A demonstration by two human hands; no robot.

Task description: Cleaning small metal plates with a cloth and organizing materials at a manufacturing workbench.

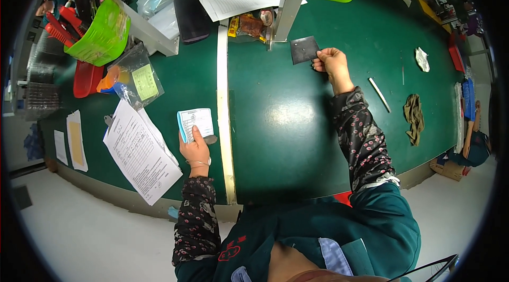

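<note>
Head: R hand [334, 63] holding blk sq. [303, 50]

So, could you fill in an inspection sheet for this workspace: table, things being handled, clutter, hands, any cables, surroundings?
Surface: green tabletop, crossed by a pale strip.
Job's things: folded paper booklet; black square sheet.
Clutter: printed papers, crumpled olive cloth, white stick, green bin of tools.
Hands: left hand holds the booklet, thumb on top; right hand pinches the black sheet's edge.
Cables: nothing seen on the tabletop.
Surroundings: white floor; another person and a cardboard box at far right.
</note>
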